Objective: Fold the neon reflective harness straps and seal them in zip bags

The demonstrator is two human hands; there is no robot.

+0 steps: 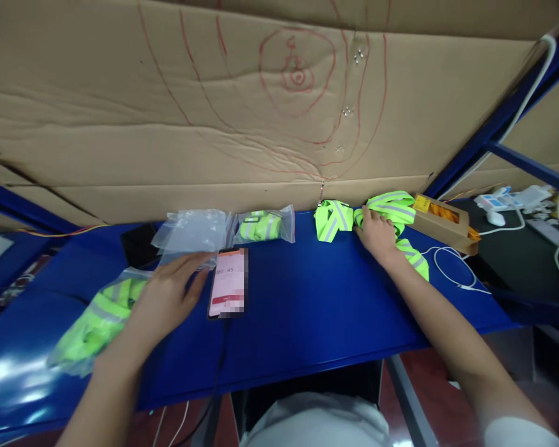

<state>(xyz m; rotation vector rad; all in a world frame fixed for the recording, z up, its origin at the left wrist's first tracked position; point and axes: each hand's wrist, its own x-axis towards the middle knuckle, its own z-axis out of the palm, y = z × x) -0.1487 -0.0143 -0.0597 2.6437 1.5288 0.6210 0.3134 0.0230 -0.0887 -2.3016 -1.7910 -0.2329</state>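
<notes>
Bare forearms stretch over the blue tabletop (pixel 307 316). The left hand (pixel 168 295) hovers flat, fingers spread and holding nothing, its tips between an empty clear bag (pixel 190 231) and a phone (pixel 227 284). A bagged neon vest (pixel 97 320) lies just outside its wrist. The right hand (pixel 378 236) rests on a folded neon vest (pixel 392 207); whether its fingers clamp it I cannot tell. Between the hands lie a second folded vest (pixel 331 219) and a sealed vest bag (pixel 263 225). Just past the right hand sits a cardboard box (pixel 442 218).
</notes>
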